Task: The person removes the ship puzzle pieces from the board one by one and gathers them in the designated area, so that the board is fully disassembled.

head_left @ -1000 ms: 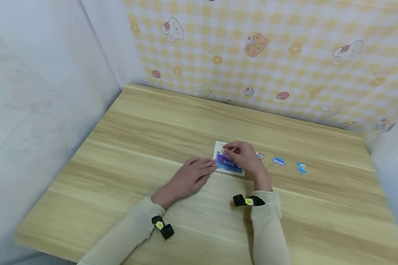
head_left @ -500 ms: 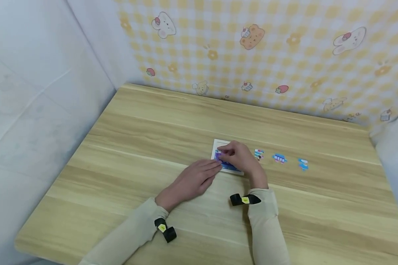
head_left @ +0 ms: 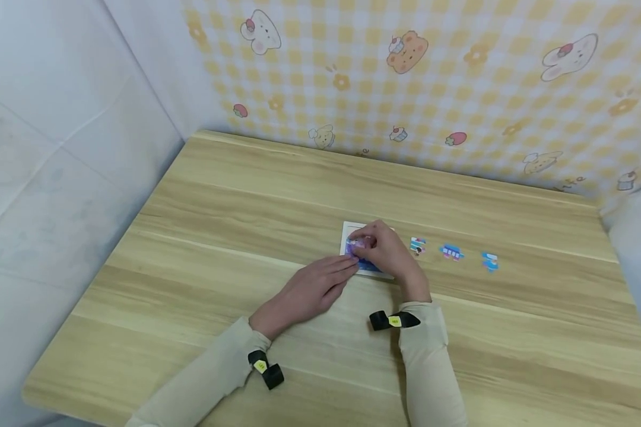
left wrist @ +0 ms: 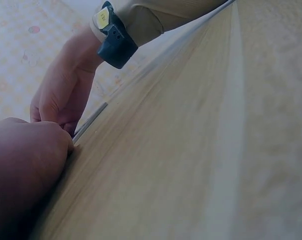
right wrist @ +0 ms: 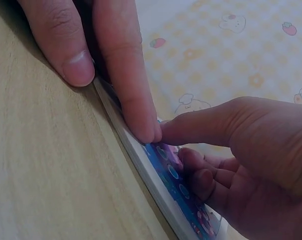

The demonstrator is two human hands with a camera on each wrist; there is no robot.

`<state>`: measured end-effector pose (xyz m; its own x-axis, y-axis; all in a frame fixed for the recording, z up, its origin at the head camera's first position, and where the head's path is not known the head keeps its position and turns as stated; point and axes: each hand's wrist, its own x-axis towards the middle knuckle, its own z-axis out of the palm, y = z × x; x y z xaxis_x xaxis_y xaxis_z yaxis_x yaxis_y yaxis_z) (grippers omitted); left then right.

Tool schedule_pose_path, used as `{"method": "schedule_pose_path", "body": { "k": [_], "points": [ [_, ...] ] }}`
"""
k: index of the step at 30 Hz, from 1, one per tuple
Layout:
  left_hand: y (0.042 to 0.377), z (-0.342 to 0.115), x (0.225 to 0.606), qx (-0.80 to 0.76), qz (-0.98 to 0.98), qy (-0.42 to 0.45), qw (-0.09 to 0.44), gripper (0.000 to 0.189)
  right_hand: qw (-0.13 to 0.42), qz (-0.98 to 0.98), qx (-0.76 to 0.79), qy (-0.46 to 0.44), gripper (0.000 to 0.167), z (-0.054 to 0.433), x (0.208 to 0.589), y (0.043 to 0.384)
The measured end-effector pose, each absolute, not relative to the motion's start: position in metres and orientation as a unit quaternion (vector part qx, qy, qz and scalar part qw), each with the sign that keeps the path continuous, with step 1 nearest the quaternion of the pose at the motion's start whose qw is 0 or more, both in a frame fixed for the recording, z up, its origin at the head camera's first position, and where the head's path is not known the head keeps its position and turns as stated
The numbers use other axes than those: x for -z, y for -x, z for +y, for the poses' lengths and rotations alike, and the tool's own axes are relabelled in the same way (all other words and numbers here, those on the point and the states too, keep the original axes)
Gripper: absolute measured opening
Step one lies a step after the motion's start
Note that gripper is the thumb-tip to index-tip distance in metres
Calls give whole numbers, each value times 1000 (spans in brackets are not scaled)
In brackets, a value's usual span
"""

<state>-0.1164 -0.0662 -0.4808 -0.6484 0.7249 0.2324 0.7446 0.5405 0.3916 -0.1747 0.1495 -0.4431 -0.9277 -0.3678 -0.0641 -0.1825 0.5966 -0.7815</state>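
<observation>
A small jigsaw board (head_left: pixel 344 242) with a white rim lies on the table, its picture blue and purple with round portholes. My left hand (head_left: pixel 311 289) comes in from the left, its fingers straight and their tips on the board's near left edge. Over the board's middle, my right hand (head_left: pixel 389 254) bends its thumb and index finger around a pinkish-purple puzzle piece (head_left: pixel 362 242). In the right wrist view, the right thumb (right wrist: pixel 200 124) meets the left fingertip at the blue picture (right wrist: pixel 173 172). The right palm hides much of the board.
Three loose puzzle pieces lie right of the board: a striped one (head_left: pixel 418 245), a blue-purple one with windows (head_left: pixel 451 252) and a blue-white one (head_left: pixel 490 261). A checked cloth (head_left: pixel 352 77) hangs behind the wooden table (head_left: pixel 203 219).
The left fingertips have slid right, from the board's edge onto its picture. The right hand has shifted slightly left over the board. The loose pieces stay put while the head view tilts slightly.
</observation>
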Motion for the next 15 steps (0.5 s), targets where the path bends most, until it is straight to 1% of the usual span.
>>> {"method": "schedule_pose_path", "body": {
  "k": [15],
  "points": [
    [115, -66, 476, 249, -873, 418, 25, 41, 111, 854, 486, 147, 17, 155, 452, 176]
  ]
}}
